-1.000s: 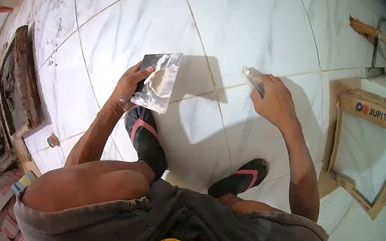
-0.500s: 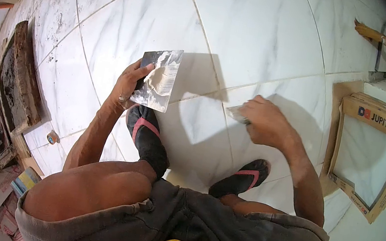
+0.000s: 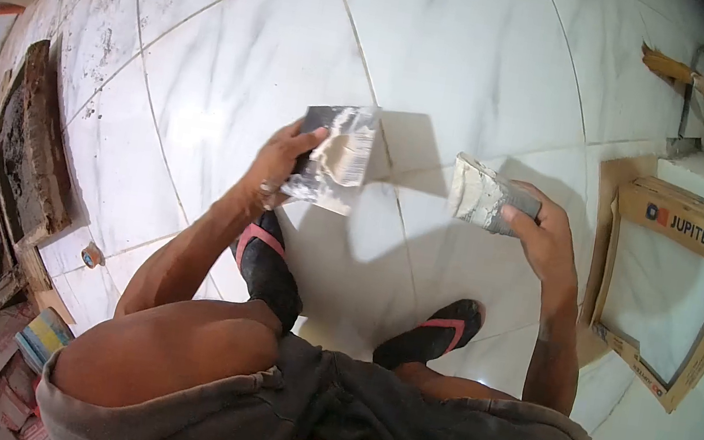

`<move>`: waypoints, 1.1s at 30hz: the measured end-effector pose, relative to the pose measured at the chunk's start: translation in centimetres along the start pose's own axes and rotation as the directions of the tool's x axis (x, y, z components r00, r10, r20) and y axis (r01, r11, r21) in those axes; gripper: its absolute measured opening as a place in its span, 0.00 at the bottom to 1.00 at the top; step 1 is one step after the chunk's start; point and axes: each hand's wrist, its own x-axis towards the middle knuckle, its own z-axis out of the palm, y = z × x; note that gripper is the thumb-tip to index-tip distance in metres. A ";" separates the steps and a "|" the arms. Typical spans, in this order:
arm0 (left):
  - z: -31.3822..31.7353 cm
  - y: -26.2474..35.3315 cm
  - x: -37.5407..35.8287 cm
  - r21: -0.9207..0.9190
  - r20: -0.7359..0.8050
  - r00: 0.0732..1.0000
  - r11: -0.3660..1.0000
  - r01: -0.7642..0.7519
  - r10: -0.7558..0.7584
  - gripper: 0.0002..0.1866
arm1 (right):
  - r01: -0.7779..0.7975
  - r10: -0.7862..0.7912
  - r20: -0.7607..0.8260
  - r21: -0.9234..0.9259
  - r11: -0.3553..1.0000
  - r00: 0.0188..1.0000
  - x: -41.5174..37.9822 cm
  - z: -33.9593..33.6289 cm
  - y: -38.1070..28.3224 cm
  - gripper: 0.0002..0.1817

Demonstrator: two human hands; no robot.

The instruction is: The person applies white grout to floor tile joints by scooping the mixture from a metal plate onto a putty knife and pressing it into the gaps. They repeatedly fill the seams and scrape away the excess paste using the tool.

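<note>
My left hand (image 3: 282,160) grips a flat rectangular spreader plate (image 3: 354,186) by its dark edge, thumb on top. Cream paste with ridged streaks lies across the plate's face. In my right hand (image 3: 552,238) is a grey putty scraper (image 3: 485,194), thumb pressed on its face and its far edge coated thickly with the same paste. Both tools are held above the white marbled floor tiles (image 3: 448,61), a short gap apart. Thin grout lines run between the tiles, and shadows of the hands and tools fall across them.
An open cardboard box frame (image 3: 683,227) marked JUPITER lies at the right. A rough wooden plank (image 3: 45,142) and a small tape roll (image 3: 92,255) are on the left. Splintered wood (image 3: 667,63) sits at the far right. My sandalled feet are below the tools.
My left hand and the plate have moved right. My right hand has turned and moved right, lifting the scraper so its paste-coated face shows.
</note>
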 end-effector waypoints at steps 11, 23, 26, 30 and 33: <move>6.0 0.7 1.1 -0.220 0.183 0.983 0.975 0.038 0.003 0.17 | 0.745 -0.821 0.193 -0.565 0.356 0.538 0.0 7.3 -4.7 0.29; 7.3 2.7 0.2 -0.146 0.172 0.977 0.984 -0.099 0.124 0.22 | 0.536 -0.692 0.349 -0.841 0.066 0.632 -0.3 1.6 0.2 0.24; 7.2 4.6 -0.1 0.010 0.103 0.974 0.979 -0.204 0.202 0.23 | 0.306 -0.610 0.028 -0.882 0.357 0.792 -0.3 -1.8 3.0 0.24; 6.0 4.9 -0.4 0.123 -0.023 0.980 0.974 -0.191 0.195 0.22 | -0.188 -0.488 -0.370 -0.905 0.381 0.790 2.9 -9.3 6.6 0.20; 3.8 4.1 0.0 0.133 -0.033 0.980 0.972 -0.192 0.198 0.22 | -0.284 -0.448 -0.415 -0.900 0.331 0.792 5.3 -12.4 6.6 0.19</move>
